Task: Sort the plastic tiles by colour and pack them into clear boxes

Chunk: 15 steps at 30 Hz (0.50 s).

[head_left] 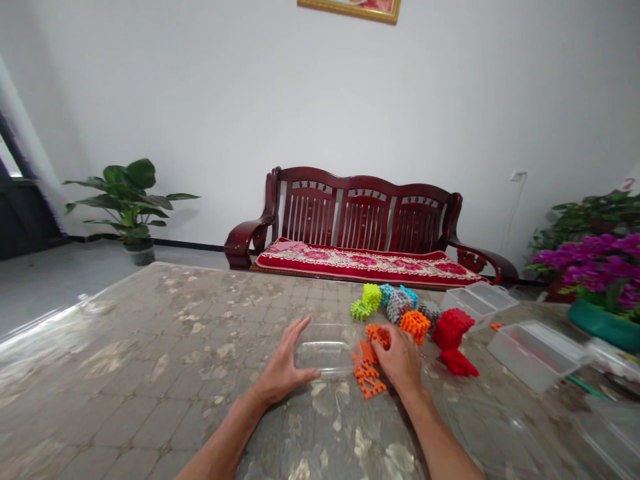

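My left hand [285, 363] lies open just below the centre of the frame, fingers straight and together. The palm is pressed against the left side of a clear box [325, 350], bracing it rather than clasping it. The box sits low on the table [150, 360] between my two hands.

My right hand [397, 360] is just right of the box, knuckles up, with fingers curled down onto the orange pieces [367, 377]. These are flat toothed tiles, lying loose against the box's right edge. The fingertips are hidden among them, so I cannot tell whether the hand is pinching one or only resting on them.

Just beyond that hand stands an orange cube [415, 325], with a red cube [453, 328] to its right and a red piece [459, 363] lying nearer. Behind them, toward the table's far edge, is a cluster of green blocks [367, 300], a grey block [399, 307] and a blue block [407, 293].

Two more clear tubs [537, 353] sit at the right of the frame. Purple flowers [595, 257] stand at the right edge. Past the table a dark wooden bench [360, 227] with a red cushion stands against the white wall, and a potted plant [130, 197] is at the left.
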### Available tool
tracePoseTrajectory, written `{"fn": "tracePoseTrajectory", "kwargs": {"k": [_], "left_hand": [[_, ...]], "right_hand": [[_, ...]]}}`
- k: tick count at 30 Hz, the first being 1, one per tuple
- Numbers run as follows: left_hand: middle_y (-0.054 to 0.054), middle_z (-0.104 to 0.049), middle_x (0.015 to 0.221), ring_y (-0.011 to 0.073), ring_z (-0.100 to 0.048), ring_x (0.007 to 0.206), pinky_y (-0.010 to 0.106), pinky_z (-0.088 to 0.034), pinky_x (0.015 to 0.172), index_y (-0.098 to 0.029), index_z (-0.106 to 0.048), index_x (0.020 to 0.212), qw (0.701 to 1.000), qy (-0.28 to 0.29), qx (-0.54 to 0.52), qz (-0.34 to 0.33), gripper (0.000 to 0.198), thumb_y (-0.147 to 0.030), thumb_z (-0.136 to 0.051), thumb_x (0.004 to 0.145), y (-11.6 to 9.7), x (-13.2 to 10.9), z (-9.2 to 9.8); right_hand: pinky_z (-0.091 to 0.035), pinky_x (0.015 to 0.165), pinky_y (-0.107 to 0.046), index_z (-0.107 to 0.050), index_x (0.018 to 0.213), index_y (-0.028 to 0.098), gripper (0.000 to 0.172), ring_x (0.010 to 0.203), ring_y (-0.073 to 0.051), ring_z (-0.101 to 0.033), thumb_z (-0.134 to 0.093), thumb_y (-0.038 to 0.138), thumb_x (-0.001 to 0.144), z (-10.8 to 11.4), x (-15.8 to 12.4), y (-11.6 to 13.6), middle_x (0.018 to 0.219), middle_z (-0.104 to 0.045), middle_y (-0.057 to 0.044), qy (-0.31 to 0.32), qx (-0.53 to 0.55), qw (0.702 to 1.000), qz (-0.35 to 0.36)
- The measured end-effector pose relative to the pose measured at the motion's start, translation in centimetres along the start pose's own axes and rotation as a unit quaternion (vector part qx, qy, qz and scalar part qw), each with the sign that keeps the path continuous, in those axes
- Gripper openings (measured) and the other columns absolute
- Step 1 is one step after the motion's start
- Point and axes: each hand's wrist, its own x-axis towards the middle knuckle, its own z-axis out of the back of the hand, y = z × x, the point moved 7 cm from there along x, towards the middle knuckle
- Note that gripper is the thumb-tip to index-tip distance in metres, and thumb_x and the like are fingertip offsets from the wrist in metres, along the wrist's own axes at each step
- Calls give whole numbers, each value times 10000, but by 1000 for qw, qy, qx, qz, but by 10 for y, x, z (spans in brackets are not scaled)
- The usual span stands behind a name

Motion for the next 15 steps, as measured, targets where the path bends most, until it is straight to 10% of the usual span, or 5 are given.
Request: {"fn": "tracePoseTrajectory", "kwargs": {"k": [7, 15], "left_hand": [[164, -391, 1537, 363, -356, 1437, 566, -255, 1206, -205, -307, 1538, 1000, 5, -26, 9, 1092, -439, -860, 626, 1, 0, -2], [186, -385, 1535, 364, -366, 1430, 553, -262, 1206, -167, -279, 1542, 999, 5, -43, 0, 1143, -444, -872, 605, 1, 0, -5]], "right_hand": [[-513, 935, -385, -654, 1179, 225, 481, 1032, -237, -655, -622, 227, 700, 1, 3, 55, 1147, -710, -67, 118, 238, 964, 24], [-494, 978, -369, -663, 1214, 233, 592, 1093, -231, -641, -575, 84, 648, -15, -6, 145, 1193, -704, -63, 268, 206, 926, 170]]}}
